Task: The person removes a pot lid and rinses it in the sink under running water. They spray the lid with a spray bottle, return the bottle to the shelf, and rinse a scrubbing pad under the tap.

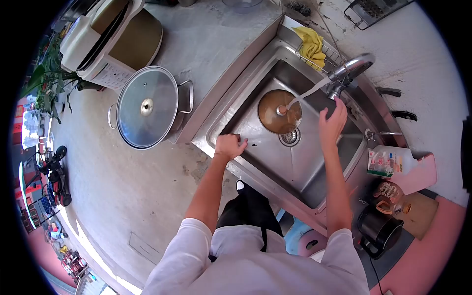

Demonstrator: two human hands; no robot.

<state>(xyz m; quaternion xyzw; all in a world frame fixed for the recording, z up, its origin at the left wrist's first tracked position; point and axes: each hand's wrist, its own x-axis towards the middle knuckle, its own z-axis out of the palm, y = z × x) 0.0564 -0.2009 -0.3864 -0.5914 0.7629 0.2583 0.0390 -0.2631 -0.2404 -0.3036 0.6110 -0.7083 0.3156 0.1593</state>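
Observation:
A round brownish lid [269,118] with a pale knob lies in the steel sink [309,169], beside the drain [289,137]. Water streams from the faucet [351,66] onto the lid around its knob. My right hand [333,123] reaches up to the faucet handle [335,92], fingers stretched out and fingertips at it, thumb apart. My left hand [229,146] rests on the sink's left rim with its fingers curled over the edge. What lies under those fingers is partly hidden.
A large lidded pot [147,123] stands left of the sink, near a rice cooker [118,49]. A yellow cloth [310,46] hangs on a wire rack behind the basin. At right are knives [404,115], a pink-and-white container [418,172] and a black kettle [378,226].

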